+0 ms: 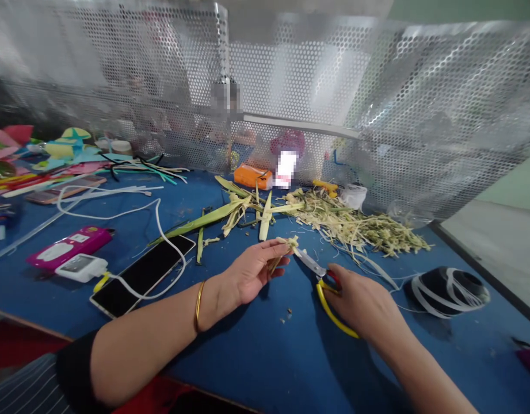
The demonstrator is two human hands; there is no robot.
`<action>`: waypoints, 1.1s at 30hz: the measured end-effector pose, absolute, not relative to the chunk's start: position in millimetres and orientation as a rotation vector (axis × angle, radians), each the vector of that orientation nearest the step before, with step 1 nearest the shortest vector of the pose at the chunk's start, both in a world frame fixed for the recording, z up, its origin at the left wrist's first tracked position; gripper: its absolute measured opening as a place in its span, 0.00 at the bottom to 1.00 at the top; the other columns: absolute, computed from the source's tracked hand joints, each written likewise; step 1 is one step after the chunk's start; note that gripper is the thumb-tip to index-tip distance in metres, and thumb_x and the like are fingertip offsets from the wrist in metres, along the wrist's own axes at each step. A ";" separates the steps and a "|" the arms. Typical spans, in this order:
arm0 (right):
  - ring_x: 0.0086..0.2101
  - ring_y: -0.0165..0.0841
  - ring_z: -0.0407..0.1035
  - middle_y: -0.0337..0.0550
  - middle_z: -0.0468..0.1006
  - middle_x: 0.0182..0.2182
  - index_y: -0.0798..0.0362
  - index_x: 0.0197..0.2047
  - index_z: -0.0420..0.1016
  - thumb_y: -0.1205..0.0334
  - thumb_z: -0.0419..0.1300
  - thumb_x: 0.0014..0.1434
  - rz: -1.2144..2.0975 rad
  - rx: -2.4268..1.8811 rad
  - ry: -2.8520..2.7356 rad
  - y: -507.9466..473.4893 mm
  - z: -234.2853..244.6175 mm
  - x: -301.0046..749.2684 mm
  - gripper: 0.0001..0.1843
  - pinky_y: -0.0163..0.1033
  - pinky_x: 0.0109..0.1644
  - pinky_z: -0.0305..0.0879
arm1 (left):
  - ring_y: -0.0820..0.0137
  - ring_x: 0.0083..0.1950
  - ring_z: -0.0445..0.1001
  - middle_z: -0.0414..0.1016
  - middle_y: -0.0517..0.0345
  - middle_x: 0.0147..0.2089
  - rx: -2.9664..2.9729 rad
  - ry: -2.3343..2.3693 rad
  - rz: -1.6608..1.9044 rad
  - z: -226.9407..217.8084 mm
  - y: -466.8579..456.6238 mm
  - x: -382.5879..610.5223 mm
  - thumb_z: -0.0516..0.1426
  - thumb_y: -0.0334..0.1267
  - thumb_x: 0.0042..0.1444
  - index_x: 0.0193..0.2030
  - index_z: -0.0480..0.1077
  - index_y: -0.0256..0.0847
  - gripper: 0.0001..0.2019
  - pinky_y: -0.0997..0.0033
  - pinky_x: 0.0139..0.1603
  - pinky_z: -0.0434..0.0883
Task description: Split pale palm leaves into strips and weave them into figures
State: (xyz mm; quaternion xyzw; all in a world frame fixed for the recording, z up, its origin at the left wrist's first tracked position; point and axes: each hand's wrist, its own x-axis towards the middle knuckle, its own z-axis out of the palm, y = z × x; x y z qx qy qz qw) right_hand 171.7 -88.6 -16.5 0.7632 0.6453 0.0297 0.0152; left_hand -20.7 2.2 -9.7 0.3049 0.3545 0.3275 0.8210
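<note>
My left hand pinches a small bundle of dried plant strips, its pale knotted end sticking out past the fingertips. In my right hand is a pair of scissors with yellow and red handles, its blades pointing at that pale end. Whether the blades touch it I cannot tell. Just beyond my hands lie long green-yellow leaves, and to their right spreads a heap of pale dried plant pieces.
A black spool with white cord sits at the right. On the left lie a phone, a magenta box and a white cable. An orange pack stands before the perforated metal screen, with colourful strips at the back left.
</note>
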 end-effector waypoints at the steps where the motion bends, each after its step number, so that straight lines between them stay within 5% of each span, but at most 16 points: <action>1: 0.34 0.44 0.77 0.48 0.82 0.36 0.52 0.53 0.71 0.56 0.56 0.59 0.083 2.344 2.025 -89.3 -17.7 170.6 0.19 0.38 0.28 0.58 | 0.76 0.33 0.74 0.77 0.60 0.33 0.652 0.750 0.694 -9.9 0.7 -20.0 0.69 0.34 0.43 0.33 0.75 0.38 0.10 0.76 0.32 0.66; 7: 0.27 0.40 0.75 0.47 0.78 0.30 0.52 0.44 0.75 0.57 0.55 0.61 0.287 2.277 2.094 -97.4 -14.2 168.7 0.12 0.37 0.25 0.55 | 0.76 0.31 0.74 0.76 0.60 0.33 0.688 0.759 0.699 -11.1 -8.8 -15.4 0.69 0.33 0.41 0.34 0.75 0.38 0.12 0.75 0.35 0.67; 10: 0.33 0.40 0.75 0.46 0.80 0.35 0.50 0.41 0.77 0.57 0.56 0.61 0.407 2.464 2.421 -99.3 -6.7 164.0 0.10 0.41 0.33 0.63 | 0.77 0.30 0.73 0.76 0.60 0.32 0.738 0.742 0.696 -11.9 -16.2 -12.4 0.69 0.33 0.40 0.33 0.75 0.37 0.12 0.75 0.35 0.67; 13: 0.37 0.37 0.74 0.44 0.80 0.36 0.50 0.40 0.76 0.55 0.58 0.61 0.084 2.838 2.760 -98.6 -2.9 152.2 0.10 0.41 0.42 0.66 | 0.76 0.30 0.74 0.76 0.59 0.32 0.765 0.717 0.688 -12.1 -23.4 -10.1 0.69 0.34 0.40 0.32 0.75 0.36 0.11 0.74 0.37 0.68; 17: 0.32 0.35 0.72 0.40 0.79 0.31 0.50 0.34 0.75 0.52 0.64 0.55 -0.414 3.174 2.603 -97.2 -7.7 139.2 0.10 0.38 0.37 0.66 | 0.75 0.32 0.75 0.77 0.58 0.33 0.745 0.705 0.666 -11.4 -28.9 -8.0 0.70 0.32 0.40 0.32 0.76 0.35 0.12 0.72 0.41 0.70; 26: 0.27 0.33 0.70 0.39 0.78 0.26 0.51 0.30 0.76 0.53 0.63 0.55 -0.608 3.267 2.484 -95.2 -9.5 138.1 0.10 0.37 0.33 0.63 | 0.75 0.33 0.76 0.77 0.58 0.33 0.724 0.675 0.659 -11.5 -30.4 -6.7 0.70 0.30 0.39 0.32 0.76 0.35 0.12 0.71 0.44 0.71; 33: 0.32 0.36 0.72 0.39 0.80 0.29 0.49 0.30 0.78 0.55 0.62 0.55 -0.540 3.185 2.561 -96.8 -12.5 137.5 0.08 0.41 0.40 0.64 | 0.76 0.28 0.75 0.77 0.59 0.29 0.736 0.742 0.671 -9.1 -32.8 -6.5 0.70 0.32 0.40 0.32 0.76 0.34 0.12 0.74 0.37 0.71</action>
